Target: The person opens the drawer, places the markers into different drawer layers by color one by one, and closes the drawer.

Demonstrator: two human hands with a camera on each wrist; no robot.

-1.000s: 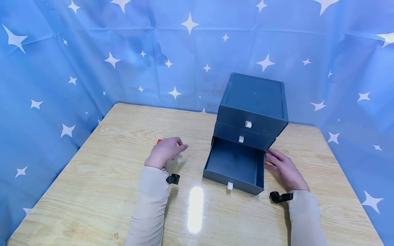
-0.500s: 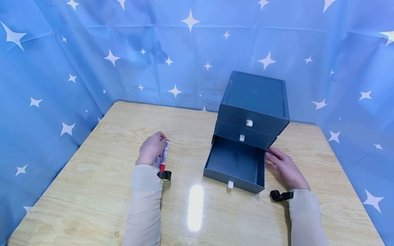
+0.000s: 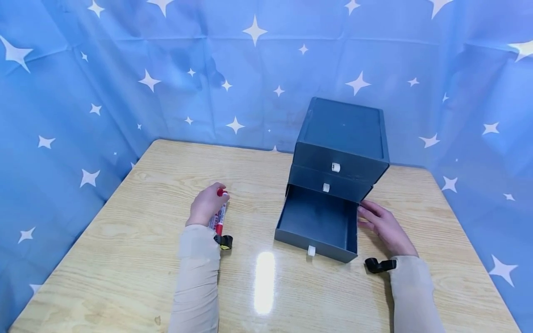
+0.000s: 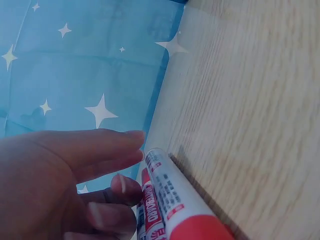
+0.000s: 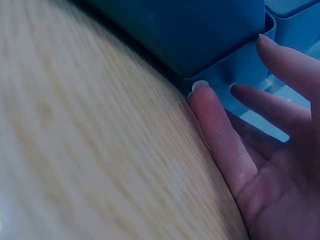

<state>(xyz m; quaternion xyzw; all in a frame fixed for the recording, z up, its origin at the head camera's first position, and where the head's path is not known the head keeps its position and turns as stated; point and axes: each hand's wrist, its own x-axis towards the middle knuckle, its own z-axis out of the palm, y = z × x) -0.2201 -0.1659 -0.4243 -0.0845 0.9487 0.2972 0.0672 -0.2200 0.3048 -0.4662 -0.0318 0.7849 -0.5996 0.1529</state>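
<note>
Two whiteboard markers with red ends lie side by side on the table at the left. One is a white-barrelled marker (image 4: 172, 187); a second marker (image 4: 151, 207) with red lettering lies against it, partly hidden by the fingers. My left hand (image 3: 205, 206) is over their far ends, its loosely bent fingers beside the barrels; whether they touch is unclear. A dark blue drawer box (image 3: 343, 129) stands at the right with its bottom drawer (image 3: 316, 247) pulled out. Beside that drawer's right wall is my right hand (image 3: 387, 229), fingers extended, fingertips at the box's side.
Two upper drawers with white pull tabs, a top drawer (image 3: 316, 159) and a middle drawer (image 3: 308, 178), are pushed in. A blue star-patterned curtain (image 3: 187, 55) hangs behind and beside the wooden table (image 3: 125, 259).
My left hand has moved left and slightly nearer, back over the markers; its thumb and fingers have shifted at their far ends. The right hand stays beside the drawer.
</note>
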